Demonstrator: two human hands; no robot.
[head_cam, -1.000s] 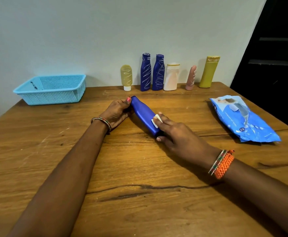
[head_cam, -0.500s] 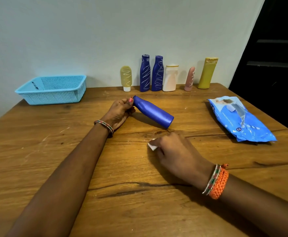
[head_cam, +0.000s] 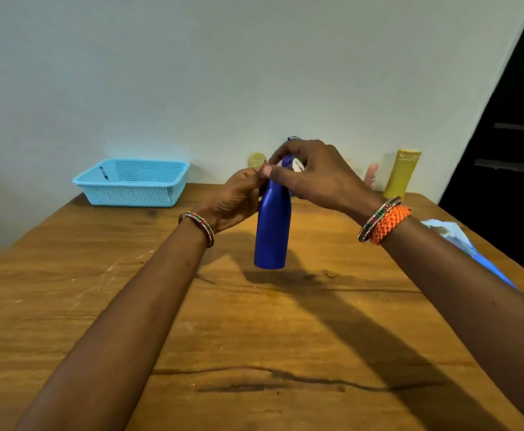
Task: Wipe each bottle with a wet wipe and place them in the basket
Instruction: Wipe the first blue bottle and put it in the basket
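Both hands met at the neck of the blue bottle [head_cam: 271, 225], which hung upright above the wooden counter [head_cam: 254, 321], its flat base lifted clear and its shadow lying on the wood behind and to the right. The left hand [head_cam: 234, 200] had its grip clamped round the upper part of the bottle, fingers curled against the narrow shoulder. The right hand [head_cam: 313, 174] came over from above, its grip pinched on a white wet wipe [head_cam: 296, 165] pressed against the bottle's top, thumb in front and fingers arched over the cap. Only a small patch of the wipe showed between the fingers.

A light blue basket [head_cam: 133, 183] with perforated walls sat at the far left of the counter, near the wall, well apart from the hands. Whether anything lay in it could not be told beyond a small dark mark on its inner wall. Along the back edge, against the wall, other bottles stood partly hidden by the hands: a small yellow bottle [head_cam: 256, 159], the tip of another blue bottle [head_cam: 292, 138], a pink bottle [head_cam: 372, 175] and a tall olive-yellow bottle [head_cam: 402, 172]. A blue wipes packet [head_cam: 472, 247] lay at the right edge of the counter, half covered by the right forearm. Bangles circled both wrists, with an orange braided band [head_cam: 390, 223] on the right one.
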